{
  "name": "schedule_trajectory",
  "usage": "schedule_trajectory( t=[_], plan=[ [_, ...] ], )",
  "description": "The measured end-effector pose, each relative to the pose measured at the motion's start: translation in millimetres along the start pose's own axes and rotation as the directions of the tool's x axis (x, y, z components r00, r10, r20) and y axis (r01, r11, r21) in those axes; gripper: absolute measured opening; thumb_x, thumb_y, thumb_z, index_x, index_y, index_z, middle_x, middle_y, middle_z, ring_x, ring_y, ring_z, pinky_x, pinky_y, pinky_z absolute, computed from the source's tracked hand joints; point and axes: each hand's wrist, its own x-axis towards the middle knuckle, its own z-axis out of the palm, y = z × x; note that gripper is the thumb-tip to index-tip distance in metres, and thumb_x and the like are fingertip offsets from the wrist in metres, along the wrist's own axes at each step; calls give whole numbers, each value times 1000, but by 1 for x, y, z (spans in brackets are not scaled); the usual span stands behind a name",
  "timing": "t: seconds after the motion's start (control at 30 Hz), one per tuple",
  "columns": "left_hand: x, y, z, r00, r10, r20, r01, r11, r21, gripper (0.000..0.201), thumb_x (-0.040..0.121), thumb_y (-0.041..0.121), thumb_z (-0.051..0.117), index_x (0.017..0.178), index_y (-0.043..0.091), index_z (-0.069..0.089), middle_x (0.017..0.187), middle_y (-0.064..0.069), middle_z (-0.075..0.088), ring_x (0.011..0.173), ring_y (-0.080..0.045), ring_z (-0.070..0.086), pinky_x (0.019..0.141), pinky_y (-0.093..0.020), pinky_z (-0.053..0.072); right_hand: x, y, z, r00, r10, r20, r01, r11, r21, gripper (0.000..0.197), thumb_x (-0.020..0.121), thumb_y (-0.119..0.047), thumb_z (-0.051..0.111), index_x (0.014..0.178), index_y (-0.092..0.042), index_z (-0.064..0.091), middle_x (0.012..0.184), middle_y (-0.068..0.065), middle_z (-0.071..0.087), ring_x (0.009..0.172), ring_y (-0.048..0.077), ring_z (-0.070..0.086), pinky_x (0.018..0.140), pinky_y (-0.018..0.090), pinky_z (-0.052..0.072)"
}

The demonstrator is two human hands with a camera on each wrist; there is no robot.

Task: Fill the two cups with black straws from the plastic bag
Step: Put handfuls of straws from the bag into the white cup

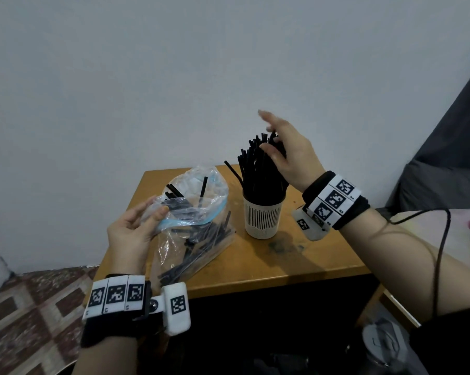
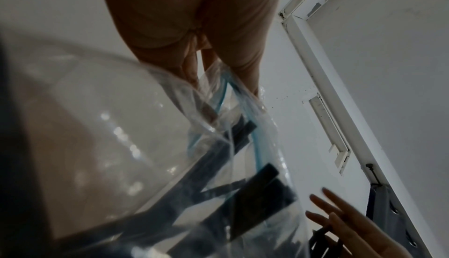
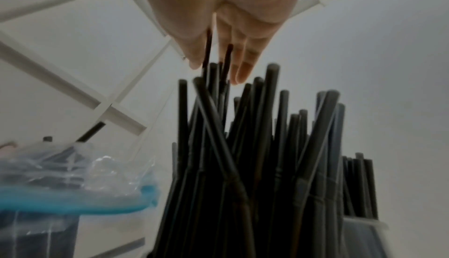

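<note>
A white slotted cup stands on the wooden table, packed with black straws. My right hand hovers at the straw tops with fingers spread and straight. In the right wrist view two straw ends lie against the fingers; no grip shows. My left hand pinches the blue-edged rim of the clear plastic bag, holding its mouth up. More black straws lie inside the bag. A second container of straws shows at the lower right of the right wrist view only.
The table is small, with its left and front edges close to the bag. A white wall rises behind it. Dark fabric hangs at the right. A black cable loops over my right forearm. Patterned floor lies at the lower left.
</note>
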Motion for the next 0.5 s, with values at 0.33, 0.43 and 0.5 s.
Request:
schedule_trajectory(
  t=[0.33, 0.43, 0.5],
  plan=[
    [-3, 1, 1, 1000, -11, 16, 11, 1000, 11, 49, 64, 20, 76, 111, 10, 68, 103, -11, 71, 85, -19, 72, 76, -33, 60, -11, -5, 2, 924, 79, 374, -16, 985, -170, 45, 101, -32, 38, 143, -19, 39, 152, -1, 34, 139, 12, 31, 113, 28, 23],
    [-3, 2, 0, 1000, -18, 19, 18, 1000, 7, 54, 63, 21, 77, 114, 8, 67, 106, -12, 70, 89, -21, 71, 78, -36, 59, -10, -7, 4, 954, 66, 292, -28, 991, -132, 46, 100, -31, 39, 146, -22, 33, 155, -3, 26, 140, 13, 29, 113, 31, 22],
    [-3, 3, 0, 999, -25, 27, 25, 1000, 13, 54, 62, 22, 77, 114, 9, 67, 107, -13, 70, 93, -24, 71, 78, -36, 59, -7, -4, 6, 919, 100, 380, -6, 970, -242, 48, 101, -33, 36, 147, -20, 31, 155, 0, 27, 142, 14, 26, 116, 35, 17]
  ],
)
